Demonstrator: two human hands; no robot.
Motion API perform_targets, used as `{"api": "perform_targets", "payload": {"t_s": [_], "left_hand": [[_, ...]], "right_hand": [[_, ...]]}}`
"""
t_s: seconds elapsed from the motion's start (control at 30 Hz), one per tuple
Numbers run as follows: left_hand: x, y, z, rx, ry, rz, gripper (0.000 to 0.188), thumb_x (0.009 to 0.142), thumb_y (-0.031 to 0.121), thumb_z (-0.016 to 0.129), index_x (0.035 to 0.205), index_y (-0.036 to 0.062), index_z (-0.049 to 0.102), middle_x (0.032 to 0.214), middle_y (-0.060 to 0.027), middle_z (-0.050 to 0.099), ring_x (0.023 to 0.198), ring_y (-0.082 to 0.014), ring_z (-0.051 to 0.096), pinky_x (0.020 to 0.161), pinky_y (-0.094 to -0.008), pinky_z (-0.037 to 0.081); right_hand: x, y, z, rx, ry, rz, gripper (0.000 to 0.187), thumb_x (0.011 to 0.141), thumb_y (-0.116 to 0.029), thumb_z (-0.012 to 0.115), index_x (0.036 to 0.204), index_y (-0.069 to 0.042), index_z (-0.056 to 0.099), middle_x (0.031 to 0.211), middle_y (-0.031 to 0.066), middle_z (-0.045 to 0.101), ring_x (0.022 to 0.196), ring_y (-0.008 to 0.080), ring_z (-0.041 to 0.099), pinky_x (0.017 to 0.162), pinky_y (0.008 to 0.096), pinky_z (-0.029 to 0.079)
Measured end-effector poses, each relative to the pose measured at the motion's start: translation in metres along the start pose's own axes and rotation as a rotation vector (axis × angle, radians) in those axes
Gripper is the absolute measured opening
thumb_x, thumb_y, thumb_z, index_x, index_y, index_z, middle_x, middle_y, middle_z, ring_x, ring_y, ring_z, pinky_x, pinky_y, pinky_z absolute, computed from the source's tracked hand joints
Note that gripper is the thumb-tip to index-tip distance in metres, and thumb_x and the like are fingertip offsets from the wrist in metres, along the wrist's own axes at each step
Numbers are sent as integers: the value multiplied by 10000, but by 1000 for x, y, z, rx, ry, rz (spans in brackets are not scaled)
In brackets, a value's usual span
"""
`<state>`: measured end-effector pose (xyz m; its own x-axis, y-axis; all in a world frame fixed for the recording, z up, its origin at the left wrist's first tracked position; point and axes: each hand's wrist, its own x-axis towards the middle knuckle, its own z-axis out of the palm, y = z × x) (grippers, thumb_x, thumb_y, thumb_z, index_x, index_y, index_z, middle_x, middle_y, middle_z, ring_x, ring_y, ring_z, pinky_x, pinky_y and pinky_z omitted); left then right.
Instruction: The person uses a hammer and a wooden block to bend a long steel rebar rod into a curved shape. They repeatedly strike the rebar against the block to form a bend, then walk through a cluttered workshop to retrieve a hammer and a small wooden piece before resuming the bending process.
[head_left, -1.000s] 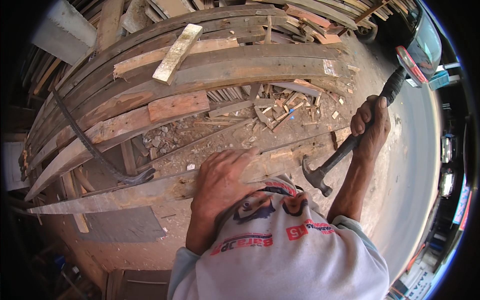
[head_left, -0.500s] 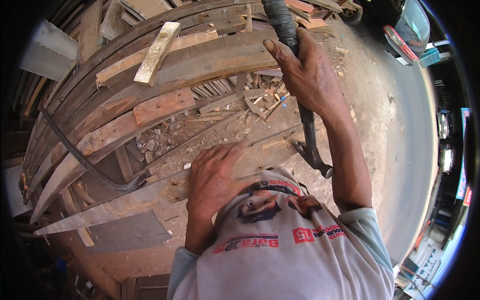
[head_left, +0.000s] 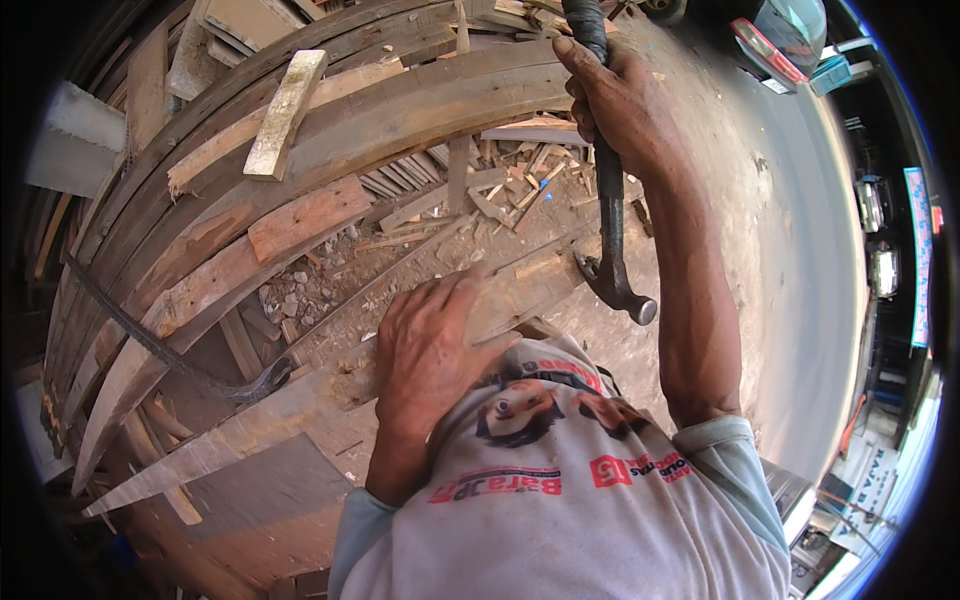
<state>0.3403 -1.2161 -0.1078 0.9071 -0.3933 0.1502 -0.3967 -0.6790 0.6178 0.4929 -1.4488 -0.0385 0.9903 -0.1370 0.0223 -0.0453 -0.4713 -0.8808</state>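
A claw hammer with a dark wrapped handle is in my right hand, whose fingers are closed round the grip. Its metal head hangs toward me, over the right end of a long plank. That worn plank runs across in front of my body, tapering at the far left. My left hand is over the plank, palm down, with fingers stretched and thumb apart; whether it bears on the wood is hidden. To its left, a dark curved pry bar lies over the timbers, its split end on the plank.
Long timber beams lie side by side beyond the plank, with a short pale wood block across them. Wood scraps and rubble litter the ground. On the right are a road and a parked vehicle.
The view has shifted a little, so the beams sit slightly further left. The hammer stays in my right hand, its head a little higher in view. My left hand stays over the plank.
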Motion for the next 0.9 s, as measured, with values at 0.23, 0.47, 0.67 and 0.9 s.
{"api": "perform_targets", "payload": {"t_s": [0.23, 0.47, 0.67, 0.9], "left_hand": [[-1, 1, 0, 4, -17, 2, 796, 631, 391, 888, 1299, 60, 609, 1108, -159, 697, 994, -325, 669, 868, -450, 506], [1, -1, -2, -5, -12, 2, 820, 604, 394, 902, 1293, 56, 614, 1056, -160, 706, 965, -328, 675, 843, -448, 517], [2, 0, -5, -11, -16, -2, 823, 584, 388, 912, 1287, 70, 627, 1063, -153, 712, 958, -328, 680, 839, -441, 529], [-3, 0, -1, -37, -2, -49, 821, 577, 369, 910, 1293, 84, 629, 1074, -128, 717, 983, -319, 679, 871, -428, 525]], "right_hand": [[4, -7, 28, -314, 132, -257, 470, 989, -431, 601, 962, 37, 564, 685, 94, 598, 602, 197, 614, 569, 390, 509], [-32, -27, 10, 125, 213, -118, 416, 964, -447, 661, 958, -42, 565, 651, -12, 506, 508, 74, 505, 438, 244, 393], [-43, -13, -13, 418, 249, -170, 351, 978, -371, 666, 890, -72, 504, 649, -15, 452, 466, 75, 439, 401, 242, 328], [-54, -4, -30, 574, 280, -192, 349, 1000, -368, 625, 956, -35, 533, 650, -3, 437, 459, 78, 416, 397, 237, 350]]}}
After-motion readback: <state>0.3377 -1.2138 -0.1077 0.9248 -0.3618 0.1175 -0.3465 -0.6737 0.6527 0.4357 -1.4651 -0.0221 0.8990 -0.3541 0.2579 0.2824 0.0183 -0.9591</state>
